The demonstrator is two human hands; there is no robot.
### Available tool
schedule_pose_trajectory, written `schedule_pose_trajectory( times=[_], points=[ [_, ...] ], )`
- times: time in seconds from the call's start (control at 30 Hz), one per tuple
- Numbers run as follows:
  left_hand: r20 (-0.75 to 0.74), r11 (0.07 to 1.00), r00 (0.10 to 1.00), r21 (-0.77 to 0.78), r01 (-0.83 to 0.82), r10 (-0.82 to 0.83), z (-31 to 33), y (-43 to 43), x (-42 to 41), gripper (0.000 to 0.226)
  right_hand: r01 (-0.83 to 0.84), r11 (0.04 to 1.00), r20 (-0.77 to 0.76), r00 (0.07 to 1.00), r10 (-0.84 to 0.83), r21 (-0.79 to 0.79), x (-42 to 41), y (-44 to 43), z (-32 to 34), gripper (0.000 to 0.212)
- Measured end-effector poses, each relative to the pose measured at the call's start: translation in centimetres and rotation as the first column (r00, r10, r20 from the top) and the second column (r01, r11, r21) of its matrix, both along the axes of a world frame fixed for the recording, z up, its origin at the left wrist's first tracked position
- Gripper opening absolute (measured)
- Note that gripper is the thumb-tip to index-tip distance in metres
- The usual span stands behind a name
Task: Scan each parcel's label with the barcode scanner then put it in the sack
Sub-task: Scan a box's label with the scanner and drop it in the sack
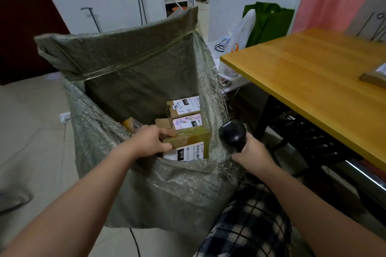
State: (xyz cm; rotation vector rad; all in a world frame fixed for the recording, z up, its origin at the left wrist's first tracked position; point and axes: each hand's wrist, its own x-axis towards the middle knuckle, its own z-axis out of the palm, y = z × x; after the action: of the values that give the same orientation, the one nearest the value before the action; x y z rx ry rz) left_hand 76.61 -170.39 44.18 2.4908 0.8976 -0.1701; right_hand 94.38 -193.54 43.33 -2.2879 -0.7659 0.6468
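Left hand (149, 142) clamped on one end of a cardboard parcel (192, 137), thumb on top, holding it in the mouth of the woven sack (146, 183) with the label facing up at me. Right hand (251, 153) wrapped round the barcode scanner (232, 132) handle, right at the sack's right rim; can't tell if it also pinches the fabric. Hands apart.

Risks:
- The sack's near edge sags, so the parcel may catch on that fold on release.
- With a one-end grip it could tip and land on edge on the labelled parcels (183, 106) below.
- Frayed strands (221, 98) may snag the scanner.

What looks like another parcel (373, 76) sits on the worktop (313, 64), well apart.
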Motion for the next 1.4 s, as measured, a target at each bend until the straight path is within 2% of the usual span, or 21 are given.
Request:
schedule_pose_trajectory(
  times=[0.1, 0.17, 0.23, 0.3, 0.37, 0.4, 0.43, 0.5, 0.53, 0.57, 0.63, 0.7, 0.77, 0.9, 1.1, 1.27, 1.4],
  points=[
    [-0.200, 0.998, 0.978, -0.016, 0.056, -0.058, 1.0, 0.0, -0.6, 0.049, -0.032, 0.999, -0.005, 0.999, 0.032, 0.005, -0.8, -0.4, -0.2, 0.052],
    [-0.352, 0.970, 0.930, 0.165, 0.177, -0.110, 1.4, -0.1, -0.7, 0.049, -0.050, 0.999, -0.003, 0.999, 0.050, 0.016, -1.1, -0.6, -0.5, 0.051],
    [-0.421, 0.878, 0.902, 0.389, 0.278, -0.099, 1.2, -0.7, -1.0, 0.052, -0.067, 0.997, 0.010, 0.998, 0.067, 0.027, -1.4, -0.7, -0.7, 0.050],
    [-0.368, 0.829, 0.924, 0.480, 0.287, -0.106, 0.0, -1.5, -1.5, 0.057, -0.087, 0.995, 0.016, 0.996, 0.087, 0.044, -1.8, -0.8, -1.0, 0.048],
    [-0.257, 0.848, 0.937, 0.416, 0.328, -0.237, -1.1, -3.2, -2.1, 0.088, -0.097, 0.992, 0.015, 0.995, 0.096, 0.079, -2.2, -0.8, -1.3, 0.047],
    [-0.275, 0.840, 0.916, 0.384, 0.384, -0.293, -1.5, -4.2, -2.2, 0.100, -0.098, 0.991, 0.019, 0.995, 0.097, 0.093, -2.5, -0.9, -1.5, 0.048],
    [-0.303, 0.819, 0.896, 0.384, 0.426, -0.324, -1.6, -4.9, -2.2, 0.098, -0.099, 0.990, 0.027, 0.995, 0.096, 0.106, -2.7, -0.9, -1.6, 0.049],
    [-0.312, 0.775, 0.887, 0.440, 0.452, -0.340, -1.7, -5.6, -1.7, 0.059, -0.092, 0.989, 0.045, 0.995, 0.087, 0.115, -3.0, -0.9, -1.9, 0.051],
    [-0.225, 0.772, 0.910, 0.481, 0.416, -0.349, -1.5, -5.8, -1.3, 0.039, -0.091, 0.989, 0.049, 0.995, 0.086, 0.117, -2.9, -1.0, -2.1, 0.052],
    [-0.099, 0.757, 0.924, 0.544, 0.361, -0.369, -1.1, -5.8, -0.9, 0.032, -0.094, 0.987, 0.054, 0.995, 0.087, 0.128, -2.9, -1.2, -2.1, 0.054],
    [0.211, 0.762, 0.906, 0.627, 0.164, -0.368, -0.2, -5.4, -0.8, 0.034, -0.089, 0.981, 0.046, 0.996, 0.083, 0.170, -2.7, -1.5, -2.0, 0.057],
    [0.484, 0.834, 0.841, 0.547, -0.074, -0.242, 1.4, -4.6, -1.7, 0.025, -0.087, 0.969, 0.032, 0.996, 0.082, 0.230, -2.5, -1.7, -1.7, 0.060],
    [0.608, 0.886, 0.786, 0.420, -0.194, -0.116, 3.0, -4.0, -2.4, 0.020, -0.100, 0.960, 0.033, 0.995, 0.094, 0.263, -2.5, -1.6, -1.4, 0.063],
    [0.457, 0.871, 0.858, 0.490, -0.022, -0.235, 3.2, -4.8, -2.1, 0.028, -0.113, 0.958, 0.080, 0.992, 0.095, 0.264, -2.7, -1.0, -1.1, 0.061],
    [0.319, 0.854, 0.920, 0.519, 0.030, -0.227, 3.3, -6.8, 0.4, 0.016, -0.047, 0.955, 0.136, 0.991, 0.008, 0.291, -2.3, -1.6, -0.6, 0.053],
    [0.349, 0.874, 0.890, 0.475, 0.102, -0.294, 4.6, -9.0, 4.5, 0.015, 0.115, 0.921, 0.070, 0.986, -0.152, 0.373, -0.9, -4.6, 1.1, 0.053],
    [0.346, 0.855, 0.845, 0.469, 0.221, -0.408, 6.7, -12.0, 11.0, 0.020, 0.264, 0.826, 0.047, 0.943, -0.330, 0.498, 1.7, -9.3, 4.3, 0.041]
  ],
)
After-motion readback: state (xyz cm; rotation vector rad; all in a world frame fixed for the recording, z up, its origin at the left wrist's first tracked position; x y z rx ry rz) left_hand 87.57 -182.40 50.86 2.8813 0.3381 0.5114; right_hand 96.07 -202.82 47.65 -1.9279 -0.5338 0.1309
